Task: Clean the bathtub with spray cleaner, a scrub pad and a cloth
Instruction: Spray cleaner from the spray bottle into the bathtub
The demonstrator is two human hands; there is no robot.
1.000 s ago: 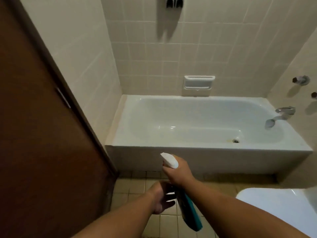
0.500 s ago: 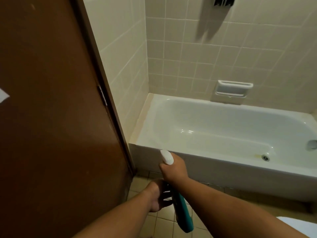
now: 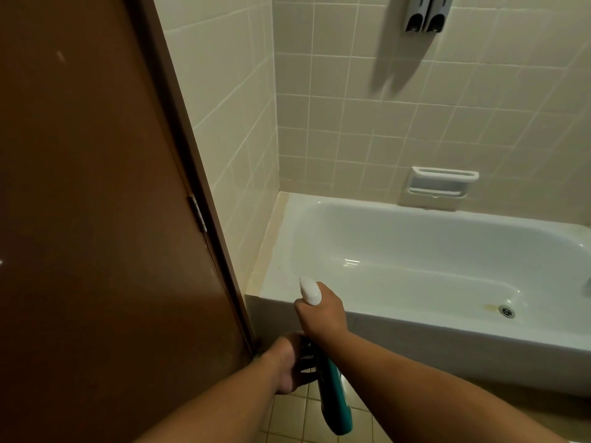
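Just before the bathtub's (image 3: pixel 399 314) near rim, the right hand (image 3: pixel 323 311) grips the spray bottle (image 3: pixel 332 394) at its neck. Long axis slants back toward the person, nozzle facing the tub. Left hand (image 3: pixel 287 362) beside the bottle, curled; hold unclear.

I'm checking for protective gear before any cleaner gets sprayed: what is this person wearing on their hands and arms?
Nothing protective. The left hand and right hand are ungloved. The left forearm and right forearm are bare to the frame edge, with no sleeves, watch or bracelet showing. Rings cannot be ruled out, since the fingers are mostly hidden.
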